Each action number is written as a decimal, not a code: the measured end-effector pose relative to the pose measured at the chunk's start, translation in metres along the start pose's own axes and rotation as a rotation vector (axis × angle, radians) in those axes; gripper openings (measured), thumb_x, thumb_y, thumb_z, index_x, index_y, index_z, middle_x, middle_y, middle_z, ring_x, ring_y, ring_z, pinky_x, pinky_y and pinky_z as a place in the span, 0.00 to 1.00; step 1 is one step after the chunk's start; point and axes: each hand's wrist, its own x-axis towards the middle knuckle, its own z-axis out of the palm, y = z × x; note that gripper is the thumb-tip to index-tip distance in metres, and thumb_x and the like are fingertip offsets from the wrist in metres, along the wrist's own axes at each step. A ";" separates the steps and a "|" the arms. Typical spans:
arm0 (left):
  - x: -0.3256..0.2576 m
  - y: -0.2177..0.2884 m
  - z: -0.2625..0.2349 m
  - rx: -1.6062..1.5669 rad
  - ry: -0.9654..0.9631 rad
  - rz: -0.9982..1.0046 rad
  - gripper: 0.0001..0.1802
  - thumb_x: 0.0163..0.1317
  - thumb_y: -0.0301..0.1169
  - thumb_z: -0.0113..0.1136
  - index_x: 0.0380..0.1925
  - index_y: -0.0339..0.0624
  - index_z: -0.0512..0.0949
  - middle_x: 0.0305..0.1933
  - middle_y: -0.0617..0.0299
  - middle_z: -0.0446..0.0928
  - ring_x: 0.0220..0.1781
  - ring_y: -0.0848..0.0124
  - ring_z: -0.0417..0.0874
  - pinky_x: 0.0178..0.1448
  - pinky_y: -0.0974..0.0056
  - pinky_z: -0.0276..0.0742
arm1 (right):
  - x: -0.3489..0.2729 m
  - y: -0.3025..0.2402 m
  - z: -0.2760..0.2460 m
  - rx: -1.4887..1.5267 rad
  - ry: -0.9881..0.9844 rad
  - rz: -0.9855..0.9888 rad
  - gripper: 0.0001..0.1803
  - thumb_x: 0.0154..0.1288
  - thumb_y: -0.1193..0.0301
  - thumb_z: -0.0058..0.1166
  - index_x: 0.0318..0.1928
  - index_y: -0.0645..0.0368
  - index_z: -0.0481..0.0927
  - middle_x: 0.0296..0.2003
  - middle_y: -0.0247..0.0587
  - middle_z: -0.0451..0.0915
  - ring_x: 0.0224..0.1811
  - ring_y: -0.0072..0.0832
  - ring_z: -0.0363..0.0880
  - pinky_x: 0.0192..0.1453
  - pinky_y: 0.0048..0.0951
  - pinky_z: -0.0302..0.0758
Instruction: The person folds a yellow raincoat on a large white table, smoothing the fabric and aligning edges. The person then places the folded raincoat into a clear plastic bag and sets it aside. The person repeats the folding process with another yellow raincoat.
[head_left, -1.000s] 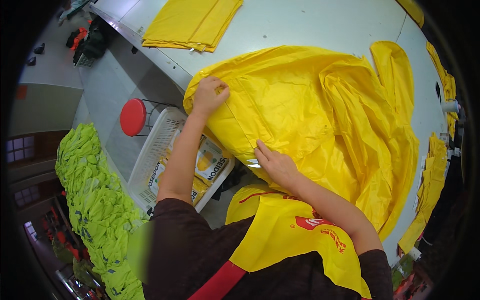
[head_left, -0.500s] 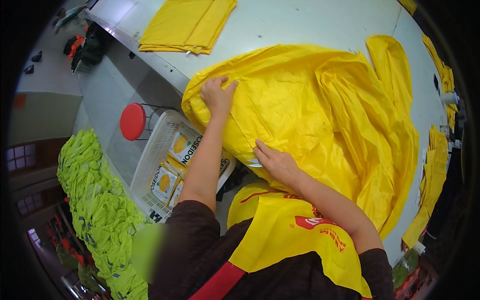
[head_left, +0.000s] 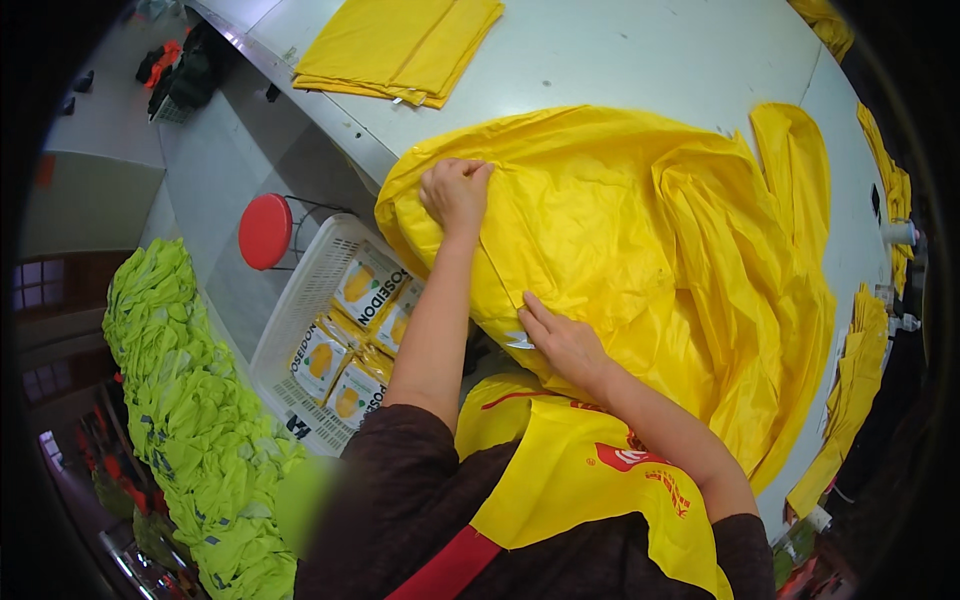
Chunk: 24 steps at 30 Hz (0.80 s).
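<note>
A big yellow waterproof garment (head_left: pixel 610 230), creased and bunched toward its right side, lies across the table edge in front of me. My left hand (head_left: pixel 456 198) pinches its cloth near the upper left, thumb and fingers closed at the top of a seam. Lower down that seam, the fingertips of my right hand (head_left: pixel 566 345) press on the cloth. Silver blades of small scissors (head_left: pixel 519 340) stick out from under my right palm; their handles are hidden in the hand.
Folded yellow garments (head_left: pixel 400 45) lie stacked on the pale table (head_left: pixel 590 50). Below left stand a white basket (head_left: pixel 275 345) of printed packets and a red stool (head_left: pixel 265 231). A lime-green heap of clothing (head_left: pixel 190 420) is farther left. More yellow pieces (head_left: pixel 850 385) line the right edge.
My left fingers have closed into a tighter pinch on the cloth. My view has shifted slightly; the right hand stays by the seam with the scissors.
</note>
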 end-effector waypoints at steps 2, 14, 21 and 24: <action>0.003 -0.001 -0.002 0.003 -0.043 -0.039 0.07 0.46 0.39 0.66 0.21 0.52 0.82 0.34 0.65 0.77 0.44 0.62 0.72 0.50 0.57 0.63 | 0.001 0.000 0.000 0.013 0.004 -0.009 0.21 0.54 0.75 0.46 0.51 0.63 0.69 0.59 0.51 0.66 0.33 0.34 0.79 0.33 0.31 0.77; -0.002 -0.024 0.005 -0.471 0.076 0.069 0.08 0.58 0.34 0.57 0.28 0.42 0.75 0.32 0.62 0.77 0.40 0.63 0.73 0.48 0.60 0.64 | 0.021 0.018 -0.022 0.345 -0.056 0.046 0.13 0.56 0.70 0.48 0.43 0.60 0.73 0.47 0.46 0.76 0.32 0.43 0.78 0.35 0.36 0.76; -0.002 -0.027 0.012 -0.661 0.135 0.056 0.06 0.59 0.30 0.56 0.28 0.39 0.74 0.29 0.61 0.76 0.35 0.64 0.73 0.41 0.62 0.67 | 0.084 0.028 -0.073 0.734 -0.101 0.420 0.15 0.63 0.63 0.44 0.32 0.65 0.72 0.26 0.55 0.76 0.32 0.50 0.75 0.36 0.40 0.71; -0.003 -0.030 0.014 -0.711 0.147 0.054 0.06 0.59 0.30 0.56 0.28 0.38 0.74 0.29 0.60 0.75 0.34 0.65 0.73 0.41 0.62 0.68 | 0.107 0.041 -0.077 0.555 -0.002 0.376 0.15 0.63 0.63 0.45 0.34 0.65 0.70 0.29 0.55 0.76 0.33 0.49 0.75 0.37 0.41 0.71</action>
